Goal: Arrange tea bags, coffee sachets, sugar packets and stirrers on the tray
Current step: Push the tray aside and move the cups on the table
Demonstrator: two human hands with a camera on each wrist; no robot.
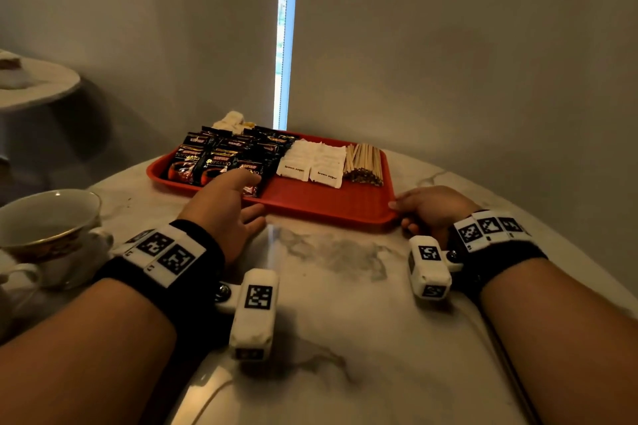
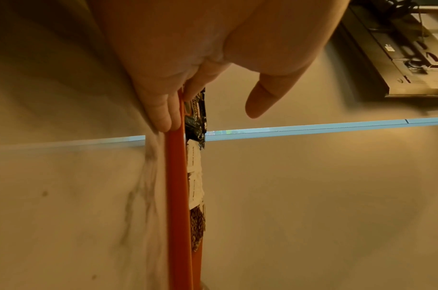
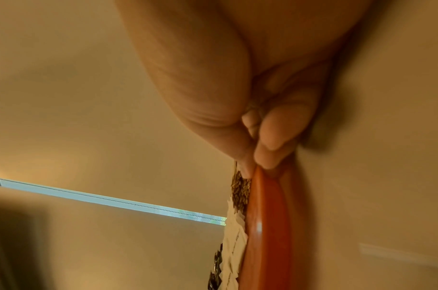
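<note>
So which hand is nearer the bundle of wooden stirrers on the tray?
The right hand. It pinches the red tray's near right corner, just below the stirrers. The left hand sits at the tray's near left edge by the coffee sachets, with the sugar packets between.

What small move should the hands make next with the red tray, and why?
Probably square the red plastic tray on the marble table. The right hand pinches its near right corner, the left hand rests at its near edge, and sachets, sugar and stirrers already lie in groups.
</note>
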